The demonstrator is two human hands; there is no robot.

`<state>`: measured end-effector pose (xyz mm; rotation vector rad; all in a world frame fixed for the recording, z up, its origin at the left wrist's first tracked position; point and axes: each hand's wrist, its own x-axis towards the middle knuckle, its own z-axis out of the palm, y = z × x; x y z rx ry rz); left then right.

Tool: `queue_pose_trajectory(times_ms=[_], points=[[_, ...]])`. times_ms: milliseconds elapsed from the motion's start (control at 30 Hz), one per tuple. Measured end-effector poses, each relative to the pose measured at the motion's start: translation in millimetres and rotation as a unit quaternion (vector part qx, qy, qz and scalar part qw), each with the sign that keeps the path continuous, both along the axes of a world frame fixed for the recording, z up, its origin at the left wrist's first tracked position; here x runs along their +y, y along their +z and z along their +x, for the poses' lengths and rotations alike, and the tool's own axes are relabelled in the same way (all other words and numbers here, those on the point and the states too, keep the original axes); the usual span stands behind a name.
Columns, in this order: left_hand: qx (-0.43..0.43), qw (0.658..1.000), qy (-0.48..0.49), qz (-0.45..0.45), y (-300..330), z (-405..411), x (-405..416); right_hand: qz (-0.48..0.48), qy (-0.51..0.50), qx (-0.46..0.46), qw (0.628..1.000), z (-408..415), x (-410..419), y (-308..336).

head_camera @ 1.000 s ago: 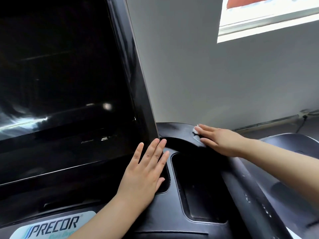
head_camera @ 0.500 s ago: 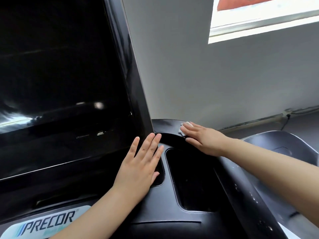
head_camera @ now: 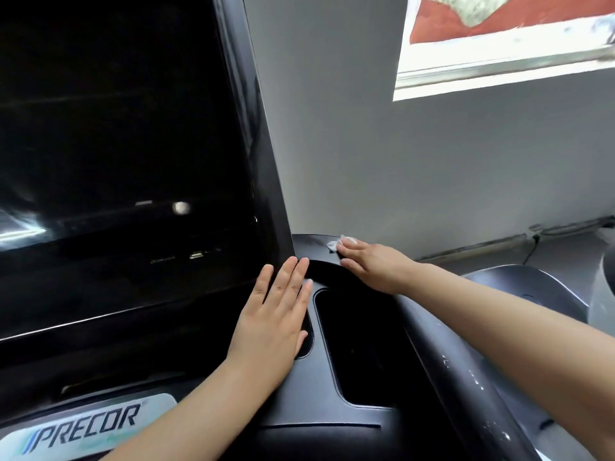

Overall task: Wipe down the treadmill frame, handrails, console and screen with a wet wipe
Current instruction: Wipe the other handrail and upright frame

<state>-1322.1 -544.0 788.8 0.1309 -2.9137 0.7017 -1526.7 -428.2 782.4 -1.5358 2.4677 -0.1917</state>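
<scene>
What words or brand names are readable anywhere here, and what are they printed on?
"PRECOR": dark slanted capitals with blue stripes in front, on the pale label plate at the bottom of the treadmill console.
A fainter line of print under that name: too blurred to read.
Small pale marks on the handrail: too small to read.
The screen is dark and shows no text.

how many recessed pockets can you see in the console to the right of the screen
2. A small shallow pocket lies partly under the left hand. A larger deep pocket sits right of it, below the right hand. Others may lie out of frame.
</scene>
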Motion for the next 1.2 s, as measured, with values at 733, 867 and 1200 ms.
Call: queue_pose_trajectory(times_ms=[733,867,1200], points=[[-0.166,0.986,-0.018,0.003,-15.1,-17.6,31.2,0.001,0.025,0.019,1.000,10.8,51.4,-19.8],[-0.172,0.985,-0.025,0.013,-16.4,-12.6,29.4,0.025,0.071,0.025,0.997,24.5,107.5,-21.4],[-0.186,0.982,-0.015,0.022,-20.6,1.8,32.3,-0.007,0.040,0.033,0.999,8.6,-32.9,-8.7]])
